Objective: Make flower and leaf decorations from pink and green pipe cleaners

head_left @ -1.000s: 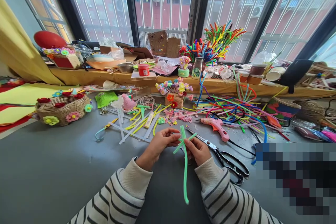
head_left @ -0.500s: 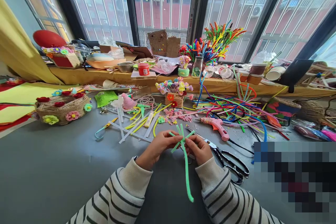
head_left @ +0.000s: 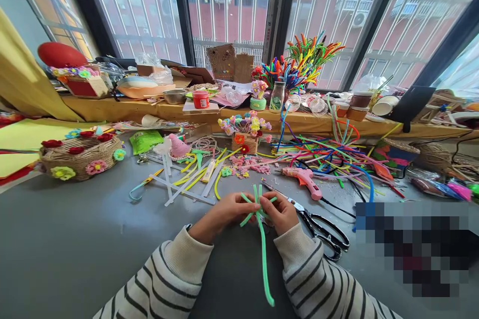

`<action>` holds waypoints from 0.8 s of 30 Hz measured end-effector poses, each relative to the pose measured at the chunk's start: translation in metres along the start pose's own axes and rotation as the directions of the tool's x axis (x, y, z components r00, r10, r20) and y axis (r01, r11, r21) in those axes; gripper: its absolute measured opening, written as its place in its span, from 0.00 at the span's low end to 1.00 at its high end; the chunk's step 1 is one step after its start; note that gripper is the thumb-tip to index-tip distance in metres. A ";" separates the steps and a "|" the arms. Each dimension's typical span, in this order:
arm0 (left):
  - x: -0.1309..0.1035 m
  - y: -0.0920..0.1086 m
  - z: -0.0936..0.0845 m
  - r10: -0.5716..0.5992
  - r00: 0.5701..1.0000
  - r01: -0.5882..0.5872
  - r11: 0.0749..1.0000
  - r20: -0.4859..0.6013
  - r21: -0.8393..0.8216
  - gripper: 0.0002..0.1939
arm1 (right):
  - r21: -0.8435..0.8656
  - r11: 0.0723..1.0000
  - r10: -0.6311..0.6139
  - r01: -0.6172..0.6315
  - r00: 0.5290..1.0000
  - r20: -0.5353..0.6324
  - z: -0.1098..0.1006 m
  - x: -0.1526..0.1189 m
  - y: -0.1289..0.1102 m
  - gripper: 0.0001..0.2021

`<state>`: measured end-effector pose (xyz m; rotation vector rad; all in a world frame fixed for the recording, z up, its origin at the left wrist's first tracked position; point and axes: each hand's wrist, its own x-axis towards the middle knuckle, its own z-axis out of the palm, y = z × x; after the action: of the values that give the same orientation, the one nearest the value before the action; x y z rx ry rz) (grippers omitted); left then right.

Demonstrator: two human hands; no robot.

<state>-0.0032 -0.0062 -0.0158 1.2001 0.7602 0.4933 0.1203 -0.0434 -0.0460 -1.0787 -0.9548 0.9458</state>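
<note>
Far left on the grey table (head_left: 93,244): a woven basket (head_left: 79,169) with knitted-looking flowers round its side and rim. Right of it, a green packet (head_left: 145,142) lies toward the sill, and nearer the person a thin blue hook-shaped piece with an orange end. Next, white sticks (head_left: 194,197) lie crossed over one another, with yellow strips (head_left: 217,189) among and beside them.

Left hand (head_left: 223,211): reaches in from the left, palm mostly turned away; thumb and forefinger closed in a pinch on the green pipe cleaners (head_left: 264,259). Other fingers curled behind, partly hidden.

Green pipe cleaners: in the air between the two hands, over the near middle of the table. They meet at the pinch point; short ends fan out upward and to both sides, and one long length hangs down toward the person, its tip bent slightly right. Exact crossing covered by the fingertips. Beyond, a small box of flowers (head_left: 239,143) stands near the sill.

Right hand (head_left: 280,212): thumb and forefinger also closed on the join, just beside the left fingertips; remaining fingers tucked under, not clearly seen. Whether the two hands touch, cannot tell.

Right of this: black-handled scissors (head_left: 325,227), blades running behind the right hand; beyond them a pink glue gun (head_left: 305,179), then a loose heap of coloured pipe cleaners (head_left: 318,149).
</note>
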 end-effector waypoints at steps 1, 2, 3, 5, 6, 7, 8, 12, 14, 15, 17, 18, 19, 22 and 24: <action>0.001 -0.001 0.000 -0.002 1.000 0.001 1.000 0.008 0.026 0.11 | -0.006 1.000 -0.005 0.005 1.000 -0.010 0.000 0.000 0.000 0.11; 0.002 -0.002 0.000 -0.001 1.000 0.000 0.999 0.010 0.048 0.12 | -0.010 1.000 -0.009 0.009 1.000 -0.016 -0.001 0.000 0.001 0.11; 0.002 -0.002 -0.001 0.003 1.000 -0.003 0.998 0.004 0.061 0.12 | -0.012 1.000 -0.009 0.009 1.000 -0.019 -0.001 0.000 0.001 0.11; 0.003 -0.004 -0.002 0.008 1.000 -0.007 0.997 -0.016 0.071 0.12 | -0.018 1.000 -0.003 0.003 1.000 -0.013 -0.002 0.001 0.003 0.11; 0.003 -0.004 -0.002 0.010 1.000 -0.008 0.997 -0.023 0.073 0.12 | -0.029 1.000 -0.003 0.003 1.000 -0.011 -0.002 0.001 0.004 0.11; 0.003 -0.004 -0.002 0.009 1.000 -0.007 0.997 -0.023 0.076 0.12 | -0.049 0.999 -0.012 0.011 1.000 -0.010 -0.002 0.001 0.005 0.11; 0.003 -0.004 -0.002 0.001 1.000 0.000 0.997 -0.017 0.082 0.12 | -0.076 0.997 -0.026 0.025 1.000 -0.011 -0.002 0.002 0.006 0.12; 0.001 -0.002 -0.002 -0.029 1.000 0.028 0.997 0.009 0.069 0.13 | -0.144 0.988 -0.062 0.057 0.997 -0.034 -0.003 0.002 0.008 0.12; 0.002 -0.003 -0.002 -0.015 1.000 0.014 0.998 0.006 0.067 0.13 | -0.102 0.995 -0.004 -0.001 0.999 -0.051 -0.003 0.002 0.009 0.12; 0.002 -0.003 -0.001 0.010 1.000 -0.010 0.997 -0.002 0.076 0.13 | -0.070 0.997 0.032 -0.035 0.998 -0.056 -0.003 0.002 0.009 0.13; 0.003 -0.004 0.001 0.087 0.996 -0.083 0.990 -0.031 0.112 0.11 | -0.003 0.996 0.090 -0.090 0.994 -0.060 -0.004 0.003 0.009 0.13; 0.003 -0.005 0.003 0.134 0.990 -0.126 0.983 -0.050 0.134 0.10 | 0.022 0.994 0.107 -0.105 0.992 -0.063 -0.004 0.004 0.009 0.13; 0.003 -0.006 0.004 0.178 0.982 -0.166 0.974 -0.069 0.155 0.10 | 0.039 0.993 0.115 -0.113 0.991 -0.066 -0.005 0.004 0.008 0.14; 0.003 -0.006 0.008 0.243 0.963 -0.218 0.957 -0.116 0.190 0.10 | 0.056 0.991 0.129 -0.124 0.989 -0.078 -0.006 0.006 0.007 0.13; 0.002 -0.004 0.010 0.230 0.962 -0.203 0.963 -0.145 0.178 0.10 | 0.078 0.989 0.133 -0.127 0.989 -0.072 -0.006 0.006 0.005 0.13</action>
<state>0.0053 -0.0121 -0.0186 1.4158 0.8247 0.7304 0.1267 -0.0381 -0.0509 -1.1172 -0.7882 1.0305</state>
